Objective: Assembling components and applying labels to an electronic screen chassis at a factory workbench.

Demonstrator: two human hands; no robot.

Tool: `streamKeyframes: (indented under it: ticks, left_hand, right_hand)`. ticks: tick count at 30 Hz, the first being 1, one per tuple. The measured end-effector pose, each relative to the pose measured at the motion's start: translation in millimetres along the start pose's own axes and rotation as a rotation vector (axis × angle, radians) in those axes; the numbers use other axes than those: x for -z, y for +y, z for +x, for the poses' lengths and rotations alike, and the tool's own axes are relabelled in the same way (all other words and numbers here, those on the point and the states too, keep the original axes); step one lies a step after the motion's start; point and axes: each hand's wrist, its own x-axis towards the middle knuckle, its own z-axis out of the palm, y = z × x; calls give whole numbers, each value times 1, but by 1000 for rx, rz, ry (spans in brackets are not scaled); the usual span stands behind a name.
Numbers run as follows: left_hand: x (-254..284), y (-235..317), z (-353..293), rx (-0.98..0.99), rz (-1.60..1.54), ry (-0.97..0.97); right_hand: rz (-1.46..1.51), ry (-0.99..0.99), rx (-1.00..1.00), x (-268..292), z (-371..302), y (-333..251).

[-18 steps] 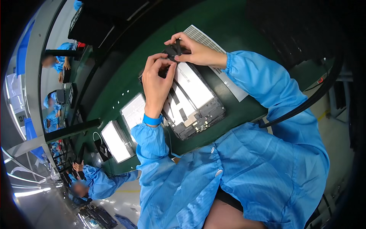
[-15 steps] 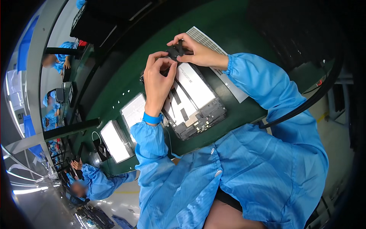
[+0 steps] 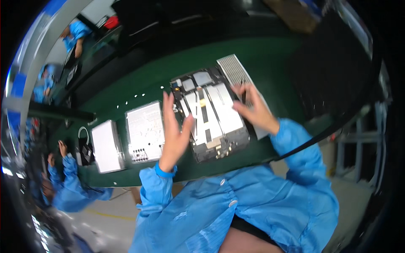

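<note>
An opened tablet-like device (image 3: 228, 99) lies on the bench, showing white battery panels, black strips and a circuit board at its near end. Beside its left edge my left hand (image 3: 175, 135) holds nothing, thumb and fingers spread. Over the right edge is my right hand (image 3: 255, 111), thumb apart from the index finger. A thin dark tool (image 3: 243, 82), like tweezers, pokes out at its curled fingers; blur hides the grip. Partly behind that hand lies a white sheet (image 3: 233, 67) with rows of small grey pieces.
Left of the device sit a clear-covered white tray (image 3: 144, 122) with small dark parts and a stack of white panels (image 3: 106, 145). Small white bits (image 3: 136, 96) dot the green bench (image 3: 147, 78). A black cable (image 3: 310, 147) crosses at right. Co-workers in blue (image 3: 71, 185) are at left.
Both hands have come away from the device's far end and moved apart, left hand to its left side, right hand to its right. The far end is now uncovered. My view has shifted.
</note>
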Motion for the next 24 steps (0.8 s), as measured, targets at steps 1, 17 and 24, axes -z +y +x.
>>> streamKeyframes:
  ticks: [1,17,24]
  left_hand:
    - [-13,-14,-16,60,-48,-1]
    - [1,18,-79,94,-646,299]
    - [50,67,-39,-21,-410,-255]
  right_hand:
    - [21,12,33,-14,-3,-2]
    - [179,160,-285,-76,313,69]
    - [-401,168,185,-34,321,121]
